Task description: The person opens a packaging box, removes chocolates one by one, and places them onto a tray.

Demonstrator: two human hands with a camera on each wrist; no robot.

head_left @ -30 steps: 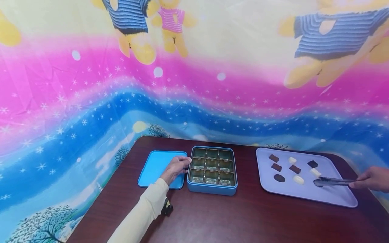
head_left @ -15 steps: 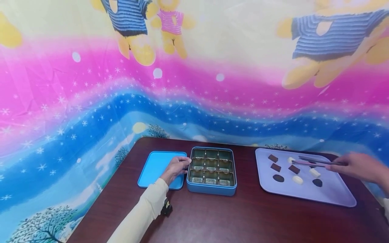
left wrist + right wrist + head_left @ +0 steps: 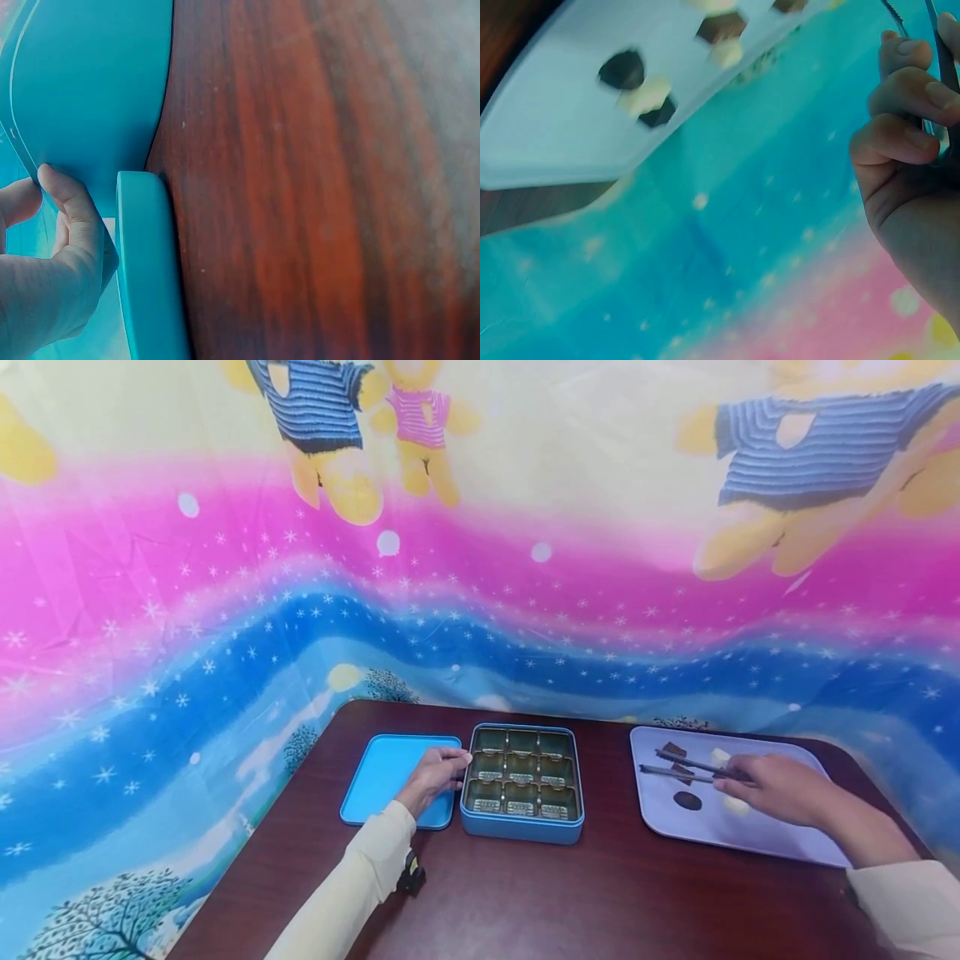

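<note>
My left hand (image 3: 433,777) pinches the left rim of a blue square tin (image 3: 521,828), with thumb and finger on its edge in the left wrist view. A gold insert with several square compartments lines the tin. My right hand (image 3: 783,789) holds metal tongs (image 3: 693,762) over a pale lilac tray (image 3: 787,847). The tongs' arms stand apart above two brown chocolate pieces at the tray's left; I cannot tell if they touch. A dark oval chocolate (image 3: 687,801) lies nearer the front. My right hand hides other pieces, which the right wrist view partly shows.
A light blue lid (image 3: 382,777) lies flat left of the tin, partly under my left hand. Dark reddish table surface (image 3: 517,902) runs between tin and tray. A printed cloth backdrop (image 3: 480,610) rises behind the table.
My right hand has carried the tongs leftward across the tray, from its right side to the pieces at its left. My left hand has stayed at the tin's rim.
</note>
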